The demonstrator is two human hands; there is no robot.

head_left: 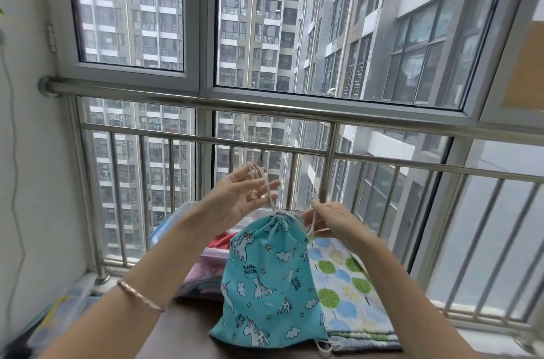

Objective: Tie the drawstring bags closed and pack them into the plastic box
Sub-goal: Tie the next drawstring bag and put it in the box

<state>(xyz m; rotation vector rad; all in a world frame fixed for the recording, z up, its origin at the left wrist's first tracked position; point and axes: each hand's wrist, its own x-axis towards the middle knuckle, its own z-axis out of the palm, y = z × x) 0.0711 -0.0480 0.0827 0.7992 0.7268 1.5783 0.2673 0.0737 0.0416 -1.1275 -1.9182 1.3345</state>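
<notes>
The turquoise unicorn-print cloth drawstring bag (265, 279) had its mouth gathered shut. The left hand (235, 199), fingers spread, carried loops of the pale drawstring cord (266, 188). The right hand (329, 220) pinched that cord beside the bag. A clear blue-rimmed plastic box (176, 220) sat behind.

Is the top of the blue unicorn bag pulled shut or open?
Pulled shut: the blue unicorn bag is bunched tight at its top, where the cords come out. Whether it is knotted, cannot tell.

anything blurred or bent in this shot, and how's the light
Head view: wide-angle lens bows the rail and window frame; bottom-left corner is smeared; flat daylight through the glass, no hard shadows; blue bag, cord, left hand and right hand read fairly sharp.
</notes>
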